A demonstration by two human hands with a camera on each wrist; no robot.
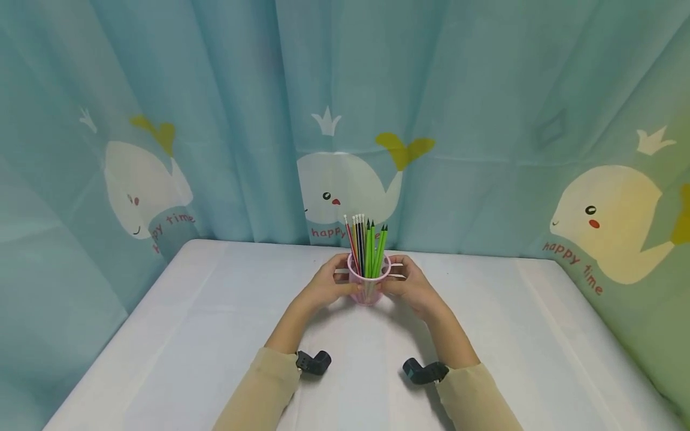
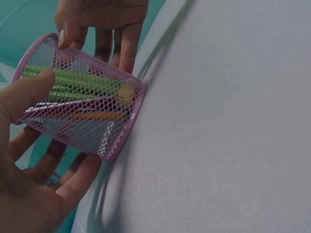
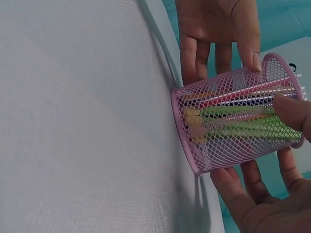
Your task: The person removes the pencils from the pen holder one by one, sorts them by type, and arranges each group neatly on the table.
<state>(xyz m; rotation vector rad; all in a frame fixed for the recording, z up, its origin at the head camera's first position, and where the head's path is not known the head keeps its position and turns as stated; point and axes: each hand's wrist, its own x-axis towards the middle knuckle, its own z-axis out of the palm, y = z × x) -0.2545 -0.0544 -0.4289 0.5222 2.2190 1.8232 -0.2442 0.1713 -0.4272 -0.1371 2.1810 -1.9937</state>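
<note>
A pink mesh pencil cup stands upright near the table's back edge, between my two hands. My left hand grips it from the left, thumb on the near side and fingers round the far side. From the right, my right hand holds it the same way, its thumb against the mesh. Inside are several pencils: green ones with dark tips up, and red, black and yellowish ones with white ends up. Whether the cup's base touches the tabletop I cannot tell.
The table has a white cover. Behind it hangs a blue-green curtain printed with white whales, close to the back edge. Dark wrist cameras sit at both beige sleeves.
</note>
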